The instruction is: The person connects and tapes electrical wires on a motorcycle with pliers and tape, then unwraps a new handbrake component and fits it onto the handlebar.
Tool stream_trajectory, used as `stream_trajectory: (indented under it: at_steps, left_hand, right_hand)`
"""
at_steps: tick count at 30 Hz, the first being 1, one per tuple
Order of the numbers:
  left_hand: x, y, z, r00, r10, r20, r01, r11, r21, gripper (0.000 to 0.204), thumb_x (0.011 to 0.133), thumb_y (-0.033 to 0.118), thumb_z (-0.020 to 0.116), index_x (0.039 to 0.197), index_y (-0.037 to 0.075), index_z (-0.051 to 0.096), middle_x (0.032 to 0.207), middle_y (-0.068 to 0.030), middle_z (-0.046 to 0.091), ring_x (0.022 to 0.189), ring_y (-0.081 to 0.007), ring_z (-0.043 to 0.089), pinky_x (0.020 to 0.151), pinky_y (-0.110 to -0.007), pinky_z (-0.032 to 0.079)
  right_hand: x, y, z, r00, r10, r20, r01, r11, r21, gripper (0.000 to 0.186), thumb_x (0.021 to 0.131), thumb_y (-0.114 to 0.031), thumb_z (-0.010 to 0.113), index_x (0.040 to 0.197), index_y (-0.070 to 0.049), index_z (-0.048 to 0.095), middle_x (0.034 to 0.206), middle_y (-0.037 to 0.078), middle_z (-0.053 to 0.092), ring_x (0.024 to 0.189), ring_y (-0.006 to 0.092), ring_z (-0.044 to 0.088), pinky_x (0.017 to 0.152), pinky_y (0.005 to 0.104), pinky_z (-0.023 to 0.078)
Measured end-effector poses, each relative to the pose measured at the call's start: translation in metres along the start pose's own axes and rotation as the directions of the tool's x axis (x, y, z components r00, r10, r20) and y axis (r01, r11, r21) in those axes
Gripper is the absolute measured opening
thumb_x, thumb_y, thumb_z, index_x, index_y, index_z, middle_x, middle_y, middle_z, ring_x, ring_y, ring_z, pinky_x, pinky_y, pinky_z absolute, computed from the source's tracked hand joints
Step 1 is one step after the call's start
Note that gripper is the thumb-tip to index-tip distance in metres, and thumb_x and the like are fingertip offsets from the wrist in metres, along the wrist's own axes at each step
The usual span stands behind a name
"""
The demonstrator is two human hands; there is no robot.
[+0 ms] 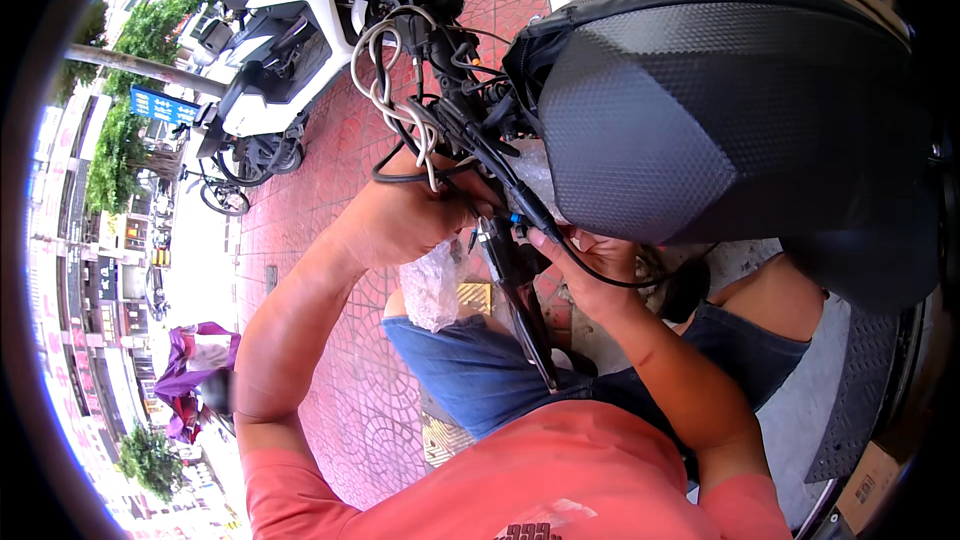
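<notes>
Directly in front of me stands a handlebar with a black grip and brake lever, pointing toward my lap. My left hand is curled at its left side, fingertips partly hidden behind cables. A bundle of cream cable hangs over that hand. Clear bubble wrap dangles below it; whether the hand grips the wrap is unclear. On the other side, my right hand has its thumb and fingers closed at a black cable, near a small blue part. More bubble wrap lies behind the cable.
A large black textured hard-shell bag stands close above my right hand. White scooters are parked at the upper left on red paving. A cardboard box sits at the lower right, by a black ridged footboard.
</notes>
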State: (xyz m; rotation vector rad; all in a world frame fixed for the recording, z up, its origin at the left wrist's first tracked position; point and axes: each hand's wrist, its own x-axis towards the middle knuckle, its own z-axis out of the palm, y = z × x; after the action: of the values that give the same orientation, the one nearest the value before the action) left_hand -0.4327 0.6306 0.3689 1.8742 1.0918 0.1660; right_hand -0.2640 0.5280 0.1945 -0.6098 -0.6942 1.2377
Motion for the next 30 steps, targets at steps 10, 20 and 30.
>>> stream_trajectory:
  at_steps: [10,20,30]
  left_hand:
    - [0.000,0.009,0.000,1.000,-0.027,0.012,0.027,0.999,0.045,0.029,0.086,-0.012,0.063,0.107,-0.003,0.081,0.099,-0.0128,0.082,0.095,-0.0195,0.077,0.087,-0.035,0.061]
    - [0.001,0.005,-0.004,0.996,-0.084,0.038,0.083,0.996,0.025,0.029,0.088,-0.012,0.063,0.111,-0.004,0.079,0.101,-0.0135,0.081,0.092,-0.0199,0.076,0.083,-0.035,0.062]
    - [0.002,-0.002,-0.008,0.993,-0.067,0.101,0.076,0.993,-0.088,0.026,0.093,-0.013,0.059,0.116,-0.012,0.069,0.101,-0.0197,0.078,0.082,-0.0251,0.078,0.071,-0.036,0.065]
  right_hand:
    - [-0.006,0.017,-0.011,0.994,-0.087,0.063,0.101,0.956,-0.275,0.018,0.097,0.012,0.070,0.112,0.004,0.077,0.109,0.012,0.080,0.107,0.0185,0.077,0.096,0.0338,0.062]
    - [0.000,0.007,-0.001,0.981,-0.161,0.107,0.190,0.898,-0.397,0.016,0.096,0.011,0.070,0.110,0.005,0.077,0.105,0.011,0.080,0.098,0.0150,0.076,0.087,0.0293,0.058]
    - [0.003,0.001,-0.001,0.965,-0.214,0.152,0.261,0.845,-0.467,0.015,0.096,0.009,0.072,0.109,0.006,0.079,0.100,0.008,0.079,0.093,0.0122,0.073,0.081,0.0286,0.056]
